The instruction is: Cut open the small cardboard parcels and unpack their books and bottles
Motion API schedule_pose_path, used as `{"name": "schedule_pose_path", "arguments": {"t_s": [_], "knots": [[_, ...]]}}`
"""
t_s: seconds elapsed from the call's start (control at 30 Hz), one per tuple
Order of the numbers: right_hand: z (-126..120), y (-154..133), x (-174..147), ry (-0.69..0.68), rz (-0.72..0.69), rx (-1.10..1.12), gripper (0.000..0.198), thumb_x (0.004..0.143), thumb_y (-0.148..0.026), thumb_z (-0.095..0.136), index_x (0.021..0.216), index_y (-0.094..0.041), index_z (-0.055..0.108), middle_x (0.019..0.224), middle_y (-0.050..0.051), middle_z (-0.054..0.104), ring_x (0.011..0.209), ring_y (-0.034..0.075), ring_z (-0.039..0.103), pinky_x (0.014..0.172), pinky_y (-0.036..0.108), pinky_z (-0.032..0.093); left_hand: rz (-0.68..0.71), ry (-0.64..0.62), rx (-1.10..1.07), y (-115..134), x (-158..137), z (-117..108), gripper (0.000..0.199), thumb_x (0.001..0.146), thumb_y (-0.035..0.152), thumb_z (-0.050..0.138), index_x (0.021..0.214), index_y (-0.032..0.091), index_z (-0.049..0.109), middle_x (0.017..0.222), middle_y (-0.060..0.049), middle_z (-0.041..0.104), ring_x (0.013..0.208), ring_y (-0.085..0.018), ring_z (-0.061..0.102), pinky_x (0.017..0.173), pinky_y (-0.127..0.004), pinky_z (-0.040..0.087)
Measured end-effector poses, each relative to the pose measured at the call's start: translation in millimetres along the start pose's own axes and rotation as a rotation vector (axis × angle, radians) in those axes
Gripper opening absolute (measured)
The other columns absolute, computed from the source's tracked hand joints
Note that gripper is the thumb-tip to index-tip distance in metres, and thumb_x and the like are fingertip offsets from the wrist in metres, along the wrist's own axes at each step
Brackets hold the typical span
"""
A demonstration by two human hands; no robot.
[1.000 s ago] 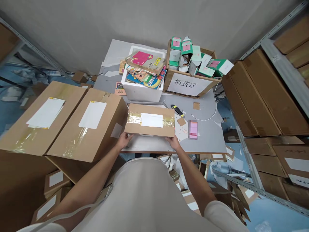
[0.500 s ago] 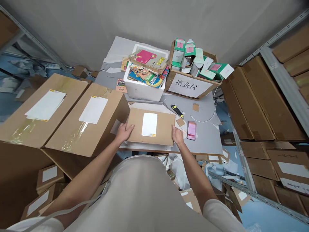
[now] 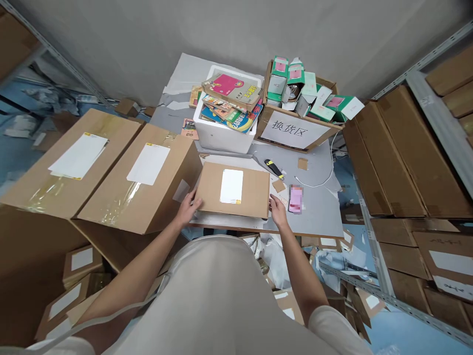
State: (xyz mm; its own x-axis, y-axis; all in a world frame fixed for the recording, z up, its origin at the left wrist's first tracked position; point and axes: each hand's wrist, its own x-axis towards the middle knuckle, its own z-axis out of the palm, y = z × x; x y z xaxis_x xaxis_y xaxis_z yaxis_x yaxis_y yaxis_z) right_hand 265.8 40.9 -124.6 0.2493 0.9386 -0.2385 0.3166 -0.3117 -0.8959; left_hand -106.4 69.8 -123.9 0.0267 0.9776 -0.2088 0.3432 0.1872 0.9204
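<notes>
A flat cardboard box (image 3: pixel 254 192) with a white label (image 3: pixel 231 186) on its top is at the front of the grey table (image 3: pixel 321 217). My left hand (image 3: pixel 187 209) grips its left end, thumb near the top edge and fingers partly hidden behind the side. At the right end, my right hand (image 3: pixel 278 211) holds the box with its fingers against the side; some fingertips are out of sight. A black and yellow utility knife (image 3: pixel 274 169) and a phone (image 3: pixel 295 198) with a pink screen lie to the right.
Two large taped cartons (image 3: pixel 111 202) stand close on the left. Behind are a white foam box (image 3: pixel 225 139) of books and a carton (image 3: pixel 264 129) of green-and-white boxes. A white cable (image 3: pixel 321 184) lies on the table. Shelving (image 3: pixel 384 268) with cartons flanks the right.
The view has shifted slightly. The front of the cardboard box looks a little different in tilt, and my right hand's grip at its right end appears looser, lower on the side.
</notes>
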Motion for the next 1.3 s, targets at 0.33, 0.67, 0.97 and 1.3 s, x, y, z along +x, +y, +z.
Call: {"name": "schedule_pose_path", "arguments": {"t_s": [0.33, 0.67, 0.97, 1.3], "knots": [[33.6, 26.8, -45.2, -0.088, 0.005, 0.12, 0.061, 0.07, -0.036, 0.067, 0.126, -0.016, 0.053, 0.119, 0.014, 0.065, 0.11, 0.026, 0.062, 0.098, 0.042, 0.048, -0.117, -0.03, -0.078, -37.9, -16.4, 23.1, 0.064, 0.055, 0.068, 0.069, 0.095, 0.017, 0.063, 0.102, -0.013, 0.069, 0.103, -0.03, 0.062, 0.093, -0.046, 0.047], [-4.2, -34.5, -3.3, 0.008, -0.146, -0.301, 0.043, 0.086, -0.057, 0.042, 0.087, -0.018, 0.061, 0.09, 0.011, 0.067, 0.086, 0.023, 0.06, 0.081, 0.035, 0.047, 0.095, 0.119, 0.168, 33.0, -1.4, -0.1, 0.051, 0.077, 0.055, 0.057, 0.109, 0.016, 0.064, 0.104, -0.009, 0.059, 0.096, -0.021, 0.06, 0.088, -0.035, 0.05], [1.3, -57.2, 52.6, -0.073, -0.044, -0.402, 0.06, 0.093, -0.06, 0.025, 0.087, -0.015, 0.065, 0.083, 0.008, 0.069, 0.084, 0.021, 0.063, 0.077, 0.03, 0.047, -0.088, 0.267, 0.143, 46.1, 21.9, 10.7, 0.059, 0.072, 0.05, 0.066, 0.117, 0.013, 0.059, 0.11, -0.014, 0.068, 0.098, -0.026, 0.065, 0.089, -0.039, 0.05], [15.2, 10.1, 22.5, -0.019, 0.36, -0.673, 0.06, 0.075, -0.032, 0.067, 0.128, -0.014, 0.046, 0.127, 0.022, 0.053, 0.117, 0.034, 0.055, 0.095, 0.047, 0.044, -0.031, 0.309, 0.283, 45.1, 33.4, 16.2, 0.061, 0.08, 0.053, 0.056, 0.127, 0.013, 0.056, 0.123, -0.017, 0.063, 0.115, -0.03, 0.059, 0.099, -0.045, 0.045]]}}
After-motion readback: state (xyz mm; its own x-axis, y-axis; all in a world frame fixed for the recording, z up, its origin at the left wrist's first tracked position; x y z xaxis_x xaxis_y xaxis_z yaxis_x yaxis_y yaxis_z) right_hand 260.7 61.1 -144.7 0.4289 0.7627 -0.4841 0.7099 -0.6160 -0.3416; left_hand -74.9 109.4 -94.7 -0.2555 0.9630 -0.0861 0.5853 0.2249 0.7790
